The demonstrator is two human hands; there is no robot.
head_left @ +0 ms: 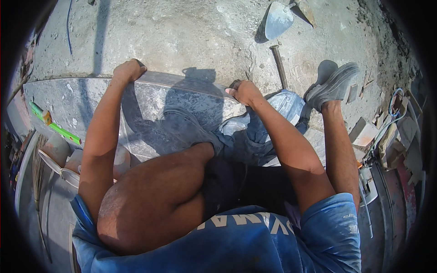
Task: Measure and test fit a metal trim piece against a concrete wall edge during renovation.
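A large grey slab (150, 107), dusty and spotted with pale splashes, lies in front of me. My left hand (129, 71) is closed over its far edge, left of the middle. Farther right, my right hand (247, 93) grips the same edge near the slab's right end, thumb toward the slab. The fingertips of both hands are partly hidden beyond the edge. A small dark patch shows beside the right hand, too unclear to name. My left shoe (180, 125) rests on the slab in shadow. Crumpled light-blue cloth (287, 107) lies by the right forearm.
Beyond the slab, a trowel (278, 20) and a metal bar with a wider end (278, 66) lie on rough concrete. My right shoe (334, 84) stands at the right. At left are a green spirit level (63, 132) and a broom (38, 175). Debris (366, 132) clutters the right.
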